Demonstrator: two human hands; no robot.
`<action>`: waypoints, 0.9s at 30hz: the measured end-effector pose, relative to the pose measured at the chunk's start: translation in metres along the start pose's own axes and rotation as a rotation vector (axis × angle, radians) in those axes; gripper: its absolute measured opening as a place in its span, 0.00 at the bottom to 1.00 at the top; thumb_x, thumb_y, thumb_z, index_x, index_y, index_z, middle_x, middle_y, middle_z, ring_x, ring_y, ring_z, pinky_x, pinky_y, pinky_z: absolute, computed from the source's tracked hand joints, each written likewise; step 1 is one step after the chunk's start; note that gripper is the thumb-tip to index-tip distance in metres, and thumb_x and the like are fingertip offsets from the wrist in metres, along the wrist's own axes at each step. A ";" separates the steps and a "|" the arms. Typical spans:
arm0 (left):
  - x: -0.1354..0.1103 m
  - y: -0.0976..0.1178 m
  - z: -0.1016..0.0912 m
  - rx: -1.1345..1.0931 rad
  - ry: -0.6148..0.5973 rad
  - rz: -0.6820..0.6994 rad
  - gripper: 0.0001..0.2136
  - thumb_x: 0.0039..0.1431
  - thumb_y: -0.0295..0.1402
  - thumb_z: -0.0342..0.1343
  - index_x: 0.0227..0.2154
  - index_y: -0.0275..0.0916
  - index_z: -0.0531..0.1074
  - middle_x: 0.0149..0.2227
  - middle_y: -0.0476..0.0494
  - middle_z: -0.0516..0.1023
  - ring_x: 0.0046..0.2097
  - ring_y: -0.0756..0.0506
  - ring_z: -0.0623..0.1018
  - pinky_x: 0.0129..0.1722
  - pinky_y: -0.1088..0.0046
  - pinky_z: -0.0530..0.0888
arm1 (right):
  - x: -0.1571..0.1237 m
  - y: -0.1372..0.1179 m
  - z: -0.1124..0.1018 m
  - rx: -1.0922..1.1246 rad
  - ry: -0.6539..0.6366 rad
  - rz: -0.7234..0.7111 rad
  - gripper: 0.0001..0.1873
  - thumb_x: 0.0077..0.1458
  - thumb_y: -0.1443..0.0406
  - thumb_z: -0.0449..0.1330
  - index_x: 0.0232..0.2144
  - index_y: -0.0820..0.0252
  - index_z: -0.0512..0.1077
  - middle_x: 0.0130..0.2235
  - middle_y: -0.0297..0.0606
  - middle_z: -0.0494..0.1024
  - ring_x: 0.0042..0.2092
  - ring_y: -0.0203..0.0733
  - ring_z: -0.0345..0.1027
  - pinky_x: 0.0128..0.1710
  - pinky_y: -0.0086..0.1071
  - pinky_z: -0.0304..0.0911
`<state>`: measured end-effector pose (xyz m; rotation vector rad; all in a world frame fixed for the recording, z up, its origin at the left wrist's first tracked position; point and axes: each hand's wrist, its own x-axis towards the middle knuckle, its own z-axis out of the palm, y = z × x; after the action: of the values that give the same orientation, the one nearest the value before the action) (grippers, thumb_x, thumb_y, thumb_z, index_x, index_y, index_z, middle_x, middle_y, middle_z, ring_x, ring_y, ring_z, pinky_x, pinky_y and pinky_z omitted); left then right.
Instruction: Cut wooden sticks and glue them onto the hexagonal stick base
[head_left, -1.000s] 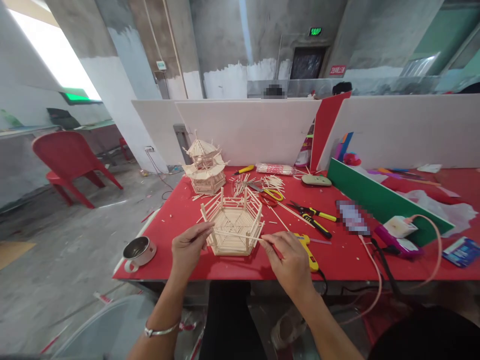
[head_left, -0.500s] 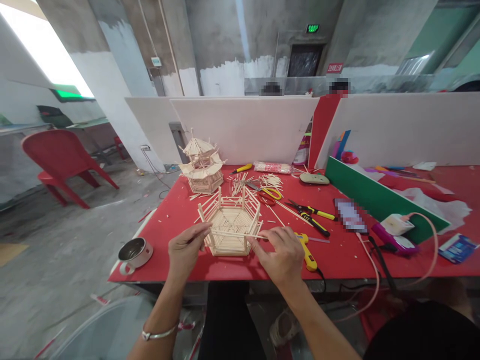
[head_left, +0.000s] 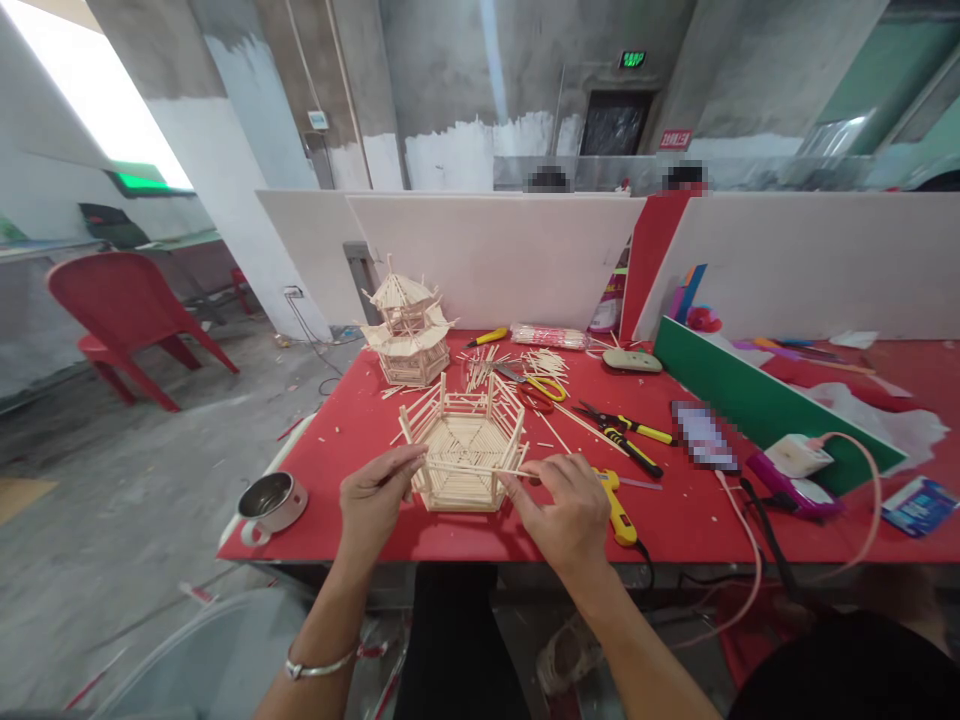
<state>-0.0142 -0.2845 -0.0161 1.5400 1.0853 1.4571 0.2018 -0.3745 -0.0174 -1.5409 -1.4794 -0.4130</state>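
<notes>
A hexagonal tray-like frame [head_left: 463, 490] of thin wooden sticks, with posts and rails round its floor, stands on the red tabletop in front of me. A wooden stick [head_left: 465, 467] runs along its near side at rail height. My left hand [head_left: 375, 497] pinches the stick's left end between thumb and fingers, by the front left post. At the front right post, my right hand [head_left: 568, 505] is closed on the other end. Whether the stick touches both posts I cannot tell. A tiered stick pagoda [head_left: 407, 340] stands behind the frame, to the left.
Loose sticks [head_left: 544, 365], scissors [head_left: 544, 388] and pliers [head_left: 630, 440] lie beyond the frame. A yellow glue gun [head_left: 619, 510] rests beside my right hand. Right of it are a phone [head_left: 703, 435] and cables. A mug [head_left: 271, 502] stands near the left edge.
Both hands stay almost where they were, still pinching the stick at the frame's near side. The whole view has shifted slightly.
</notes>
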 end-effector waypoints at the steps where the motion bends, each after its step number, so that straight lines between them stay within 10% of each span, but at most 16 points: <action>1: 0.000 0.000 0.000 0.003 0.001 0.001 0.09 0.49 0.33 0.66 0.35 0.40 0.84 0.25 0.49 0.79 0.21 0.55 0.66 0.21 0.80 0.67 | 0.000 0.000 0.000 0.002 -0.001 -0.002 0.11 0.55 0.56 0.66 0.29 0.57 0.76 0.28 0.36 0.77 0.34 0.42 0.66 0.38 0.35 0.59; 14: -0.001 -0.003 -0.001 0.104 -0.015 0.059 0.09 0.53 0.35 0.64 0.37 0.40 0.82 0.32 0.46 0.83 0.23 0.53 0.70 0.24 0.76 0.70 | 0.002 0.000 -0.001 0.010 -0.004 -0.013 0.12 0.56 0.56 0.65 0.27 0.57 0.74 0.26 0.36 0.75 0.33 0.41 0.66 0.37 0.35 0.59; 19: -0.009 0.025 -0.001 0.466 0.104 0.504 0.09 0.55 0.32 0.64 0.40 0.43 0.81 0.44 0.42 0.81 0.39 0.45 0.77 0.41 0.66 0.74 | 0.001 -0.002 -0.009 0.056 -0.001 -0.021 0.11 0.56 0.58 0.65 0.26 0.57 0.73 0.25 0.34 0.74 0.31 0.40 0.64 0.37 0.35 0.59; 22: -0.020 0.055 0.009 0.604 -0.075 0.780 0.11 0.54 0.28 0.64 0.41 0.43 0.79 0.43 0.42 0.82 0.46 0.41 0.76 0.49 0.61 0.71 | 0.000 -0.004 -0.019 0.088 -0.014 -0.031 0.10 0.55 0.59 0.66 0.26 0.57 0.73 0.25 0.34 0.73 0.31 0.40 0.64 0.37 0.35 0.59; 27: -0.039 0.076 0.038 0.663 -0.419 0.800 0.09 0.60 0.29 0.59 0.44 0.39 0.77 0.40 0.40 0.82 0.42 0.42 0.78 0.45 0.62 0.71 | -0.004 -0.002 -0.042 0.095 -0.010 -0.063 0.10 0.55 0.59 0.66 0.27 0.57 0.74 0.25 0.34 0.73 0.31 0.40 0.64 0.37 0.36 0.59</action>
<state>0.0309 -0.3477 0.0371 2.8340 0.7433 1.1662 0.2139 -0.4101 0.0023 -1.4265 -1.5371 -0.3670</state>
